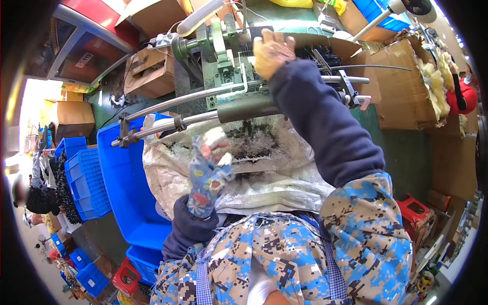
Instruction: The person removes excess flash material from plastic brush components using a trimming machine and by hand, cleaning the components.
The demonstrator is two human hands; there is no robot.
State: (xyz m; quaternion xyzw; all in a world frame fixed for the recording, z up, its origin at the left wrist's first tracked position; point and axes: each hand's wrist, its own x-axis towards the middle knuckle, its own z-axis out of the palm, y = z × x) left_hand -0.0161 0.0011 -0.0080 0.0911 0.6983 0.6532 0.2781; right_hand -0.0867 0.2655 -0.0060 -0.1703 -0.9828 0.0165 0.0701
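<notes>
My left hand [207,170], in a blue patterned glove with white-wrapped fingertips, is raised over the whitish cloth [284,185] on my lap. Its thumb and fingers are apart, with nothing visible between them; the hand is slightly blurred. My right hand [274,51] reaches ungloved across a green-grey machine [221,51], beside its spindle. The fingers curl downward, and whatever lies under them is hidden. Two metal rods [195,119] cross the machine's near side, one bearing a dark cylinder [246,109]. Black thin pieces [320,58] lie right of that hand.
A large blue bin [119,178] stands at my left, near smaller blue crates [87,183]. Cardboard boxes [401,84] flank the machine at right. A white lamp [200,18] hangs over it. Red stools [414,213] stand on both sides. Another person in red [461,96] is far right.
</notes>
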